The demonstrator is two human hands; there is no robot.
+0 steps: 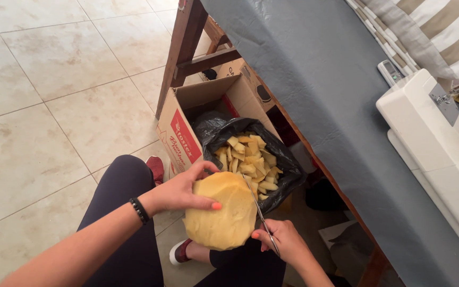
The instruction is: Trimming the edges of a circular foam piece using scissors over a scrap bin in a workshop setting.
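The head view looks down on a seated person's lap, with dark trousers and red shoes [158, 167] on a pale tiled floor [43, 106].

The left hand [184, 188] is closed around the upper left edge of a piece of yellow foam [221, 210], thumb on its face and fingers curled over the top. A dark beaded bracelet [139, 210] sits on that wrist. The foam is a rounded, thick slab, held up in the air above the knees, just in front of the bag.

The right hand [285, 242] grips a pair of scissors [258, 212] by the handles, fingers closed through them. The blades run up along the right edge of the foam and touch it; how far apart the blades stand cannot be told.

Just beyond the foam stands a black plastic bag [288, 165], open at the top and holding many small yellow foam pieces [251, 159]. The bag sits inside or against an open cardboard box [187, 122] on the floor, beside the wooden leg of the desk.

To the right runs the desk [325, 79], covered in a grey cloth. On it stands a white sewing machine [436, 138], and near that a small white remote control [390, 70]. A striped beige and white cushion [431, 32] lies at the far edge.
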